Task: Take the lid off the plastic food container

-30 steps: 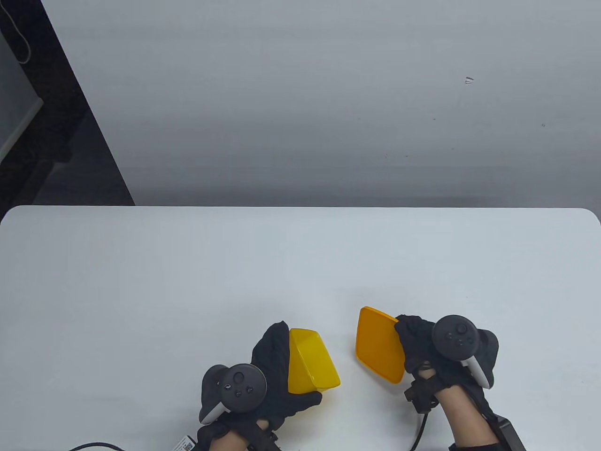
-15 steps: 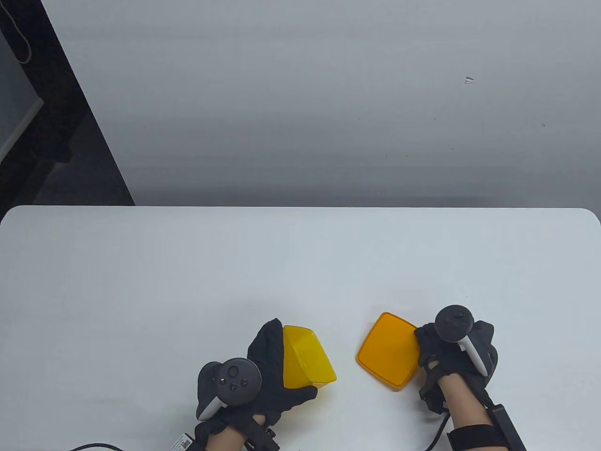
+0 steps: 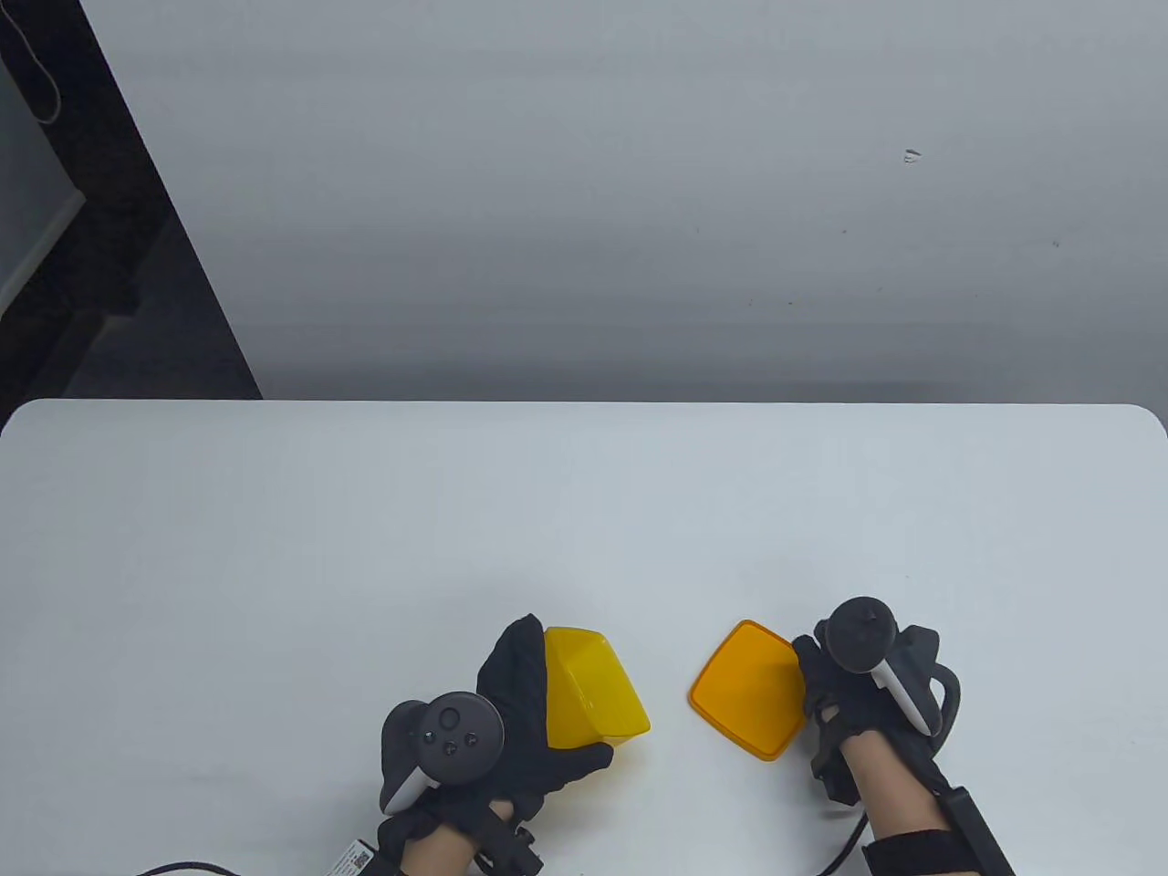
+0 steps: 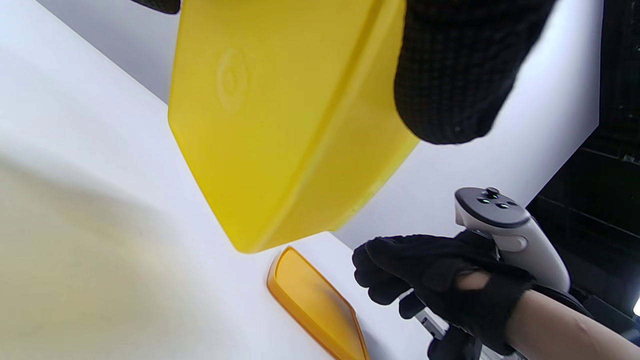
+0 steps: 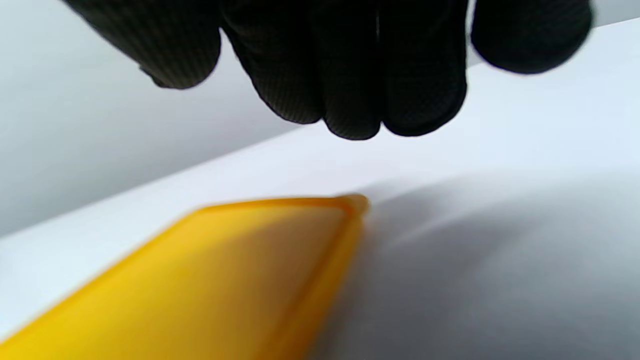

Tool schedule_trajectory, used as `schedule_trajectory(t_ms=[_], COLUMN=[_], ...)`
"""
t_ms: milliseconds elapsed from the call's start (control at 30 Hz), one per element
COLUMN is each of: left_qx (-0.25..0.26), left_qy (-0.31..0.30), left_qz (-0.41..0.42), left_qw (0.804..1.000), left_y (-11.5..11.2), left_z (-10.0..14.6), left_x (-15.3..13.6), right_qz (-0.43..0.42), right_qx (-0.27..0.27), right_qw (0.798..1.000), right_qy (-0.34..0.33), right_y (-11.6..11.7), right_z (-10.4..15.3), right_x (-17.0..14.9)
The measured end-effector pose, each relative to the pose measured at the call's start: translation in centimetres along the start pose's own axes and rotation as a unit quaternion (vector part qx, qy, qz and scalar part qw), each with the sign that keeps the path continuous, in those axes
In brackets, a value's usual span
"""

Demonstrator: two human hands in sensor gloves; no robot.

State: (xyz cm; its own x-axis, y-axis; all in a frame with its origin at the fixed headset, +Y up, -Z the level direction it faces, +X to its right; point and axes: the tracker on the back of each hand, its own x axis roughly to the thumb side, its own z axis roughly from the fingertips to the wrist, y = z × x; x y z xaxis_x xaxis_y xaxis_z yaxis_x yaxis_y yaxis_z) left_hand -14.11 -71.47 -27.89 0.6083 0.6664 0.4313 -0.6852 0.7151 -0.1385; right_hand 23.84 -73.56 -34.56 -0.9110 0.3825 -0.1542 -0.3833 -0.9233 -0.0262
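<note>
**A:** What has changed in the last second?

**B:** The flat orange square plastic lid (image 3: 748, 691) was tilted up on edge in the right hand (image 3: 853, 693) a second ago. Now it lies flat on the white counter (image 3: 584, 511), at about 3 o'clock from the yellow translucent plastic food container (image 3: 593, 689) and well apart from it.

**A:** Is that hand still gripping it?

**B:** It seems to be letting go. In the right wrist view the gloved fingers (image 5: 350, 75) hang curled above the lid's corner with a gap of counter showing between, so they look loose and empty. In the table view the hand sits at the lid's 3 o'clock edge, and I cannot tell whether any contact remains.

**A:** And the container?

**B:** The left hand (image 3: 534, 712) grips it, fingers wrapped over its side, tipped and lifted; the left wrist view shows its base clear of the counter. It has barely shifted.

**A:** So the task?

**B:** I'd judge the lid is off, with only setting the container down remaining.

**A:** Any writing?

**B:** Only a round moulded mark on the container's base, unreadable, and a small tag (image 3: 359, 859) near the left wrist, too small to read.
</note>
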Motion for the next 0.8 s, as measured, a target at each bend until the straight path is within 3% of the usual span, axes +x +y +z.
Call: schedule_trajectory(t_ms=[133,367,800], left_qx=[0.028,0.025,0.000], left_qy=[0.015,0.077,0.161], left_qz=[-0.005,0.004,-0.011], left_qw=[0.999,0.997,0.987], left_y=[0.5,0.2,-1.2], left_z=[-0.1,-0.4,-0.3], left_x=[-1.1,-3.7,-6.4], right_qz=[-0.038,-0.040,-0.042], right_qx=[0.012,0.037,0.063], right_qw=[0.997,0.991,0.989], right_qy=[-0.064,-0.125,-0.124], right_y=[-0.6,-0.8,-0.5], right_z=[1.3,2.3,2.3], right_x=[1.2,2.6,2.7])
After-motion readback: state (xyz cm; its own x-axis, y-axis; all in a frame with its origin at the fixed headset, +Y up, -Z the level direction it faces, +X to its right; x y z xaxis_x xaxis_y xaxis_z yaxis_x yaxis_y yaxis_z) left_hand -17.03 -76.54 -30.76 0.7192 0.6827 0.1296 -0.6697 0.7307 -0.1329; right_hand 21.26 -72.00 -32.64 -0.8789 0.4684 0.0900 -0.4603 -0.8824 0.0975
